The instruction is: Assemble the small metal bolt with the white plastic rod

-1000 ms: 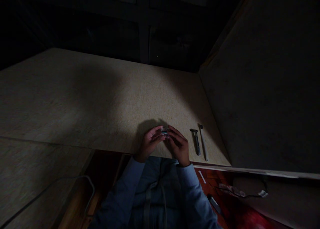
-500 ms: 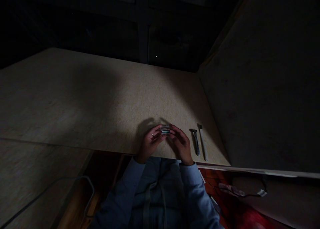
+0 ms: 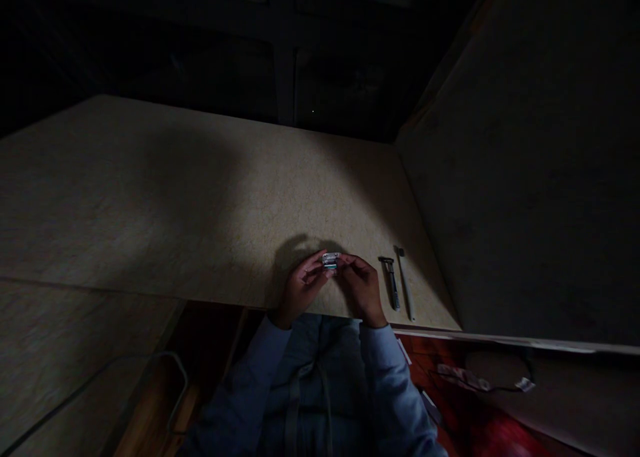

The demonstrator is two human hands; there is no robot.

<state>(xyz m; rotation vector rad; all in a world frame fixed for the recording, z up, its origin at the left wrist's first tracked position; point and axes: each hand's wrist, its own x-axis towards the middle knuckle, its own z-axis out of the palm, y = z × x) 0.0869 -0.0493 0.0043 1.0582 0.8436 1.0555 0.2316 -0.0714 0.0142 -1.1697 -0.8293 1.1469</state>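
Between my hands, above the table's near edge, is a small clear plastic case (image 3: 331, 262) with a teal strip inside it. Its lid stands raised at the far side. My left hand (image 3: 303, 282) grips the case from the left, with the thumb at the near side and the fingers at the far side. From the right, the fingertips of my right hand (image 3: 363, 284) pinch the edge of the case near the lid. To the right of that hand lie a razor (image 3: 391, 282) and a toothbrush (image 3: 407, 284), side by side on the table.
The marbled table (image 3: 280, 177) spreads out ahead and to the left under dim light. A tall dark panel (image 3: 530, 164) rises along its right side. At the lower left, a grey cable (image 3: 125, 356) curves across another surface.
The lid of the clear case has swung up and away, so the teal strip shows more plainly. My right fingertips have shifted slightly along the case. The razor and toothbrush are unmoved.
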